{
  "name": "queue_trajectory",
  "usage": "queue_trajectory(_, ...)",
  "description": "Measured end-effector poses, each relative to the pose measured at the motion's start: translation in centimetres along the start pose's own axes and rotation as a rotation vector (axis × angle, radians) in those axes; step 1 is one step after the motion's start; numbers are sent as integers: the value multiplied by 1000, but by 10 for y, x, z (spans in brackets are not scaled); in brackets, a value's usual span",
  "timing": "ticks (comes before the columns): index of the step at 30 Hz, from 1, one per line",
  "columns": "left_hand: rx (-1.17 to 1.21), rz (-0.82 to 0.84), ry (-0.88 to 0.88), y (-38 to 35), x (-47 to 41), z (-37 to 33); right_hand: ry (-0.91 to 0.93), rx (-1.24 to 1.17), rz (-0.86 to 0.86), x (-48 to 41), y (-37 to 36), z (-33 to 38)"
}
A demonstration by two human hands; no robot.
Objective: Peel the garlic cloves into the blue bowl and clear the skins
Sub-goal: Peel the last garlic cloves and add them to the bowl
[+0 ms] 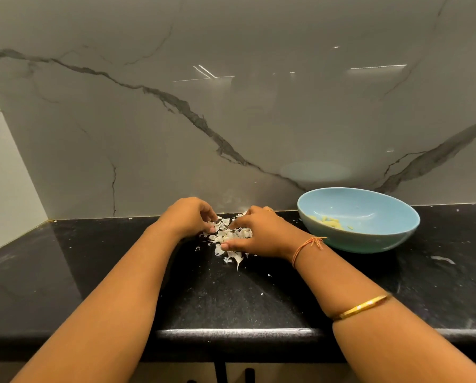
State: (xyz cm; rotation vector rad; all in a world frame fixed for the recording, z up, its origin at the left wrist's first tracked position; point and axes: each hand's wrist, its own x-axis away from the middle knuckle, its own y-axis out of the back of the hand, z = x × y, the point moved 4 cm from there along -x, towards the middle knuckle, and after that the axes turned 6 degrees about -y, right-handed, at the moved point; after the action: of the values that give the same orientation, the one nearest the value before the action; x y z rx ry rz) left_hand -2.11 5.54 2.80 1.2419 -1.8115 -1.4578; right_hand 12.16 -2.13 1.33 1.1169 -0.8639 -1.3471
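A heap of white papery garlic skins [227, 235] lies on the black counter near the back wall. My left hand [191, 215] sits at the heap's left side, fingers curled down onto the skins. My right hand [254, 233] lies over the heap's right side, fingers and thumb spread around the skins and touching them. To the right stands the blue bowl [369, 239], tilted a little, with pale peeled garlic cloves [329, 223] inside at its left. Some loose skin bits trail toward me from the heap.
The black stone counter [120, 272] runs left and right, with its front edge close to me. A grey marble backsplash [231, 106] rises right behind the heap and the bowl. Small white flecks dot the counter.
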Motion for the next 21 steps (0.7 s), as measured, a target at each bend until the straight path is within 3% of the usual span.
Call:
queue_trajectory(9, 49, 67, -71, -3, -2, -10, 35, -80, -109, -8, 5, -1)
queue_trajectory(15, 171, -76, -82, -1, -1, 10, -48, -286, -361, -12, 22, -5)
queue_trajectory(21, 234, -66, -190, 2, 4, -2, -100, -336, -425, -18, 21, -9)
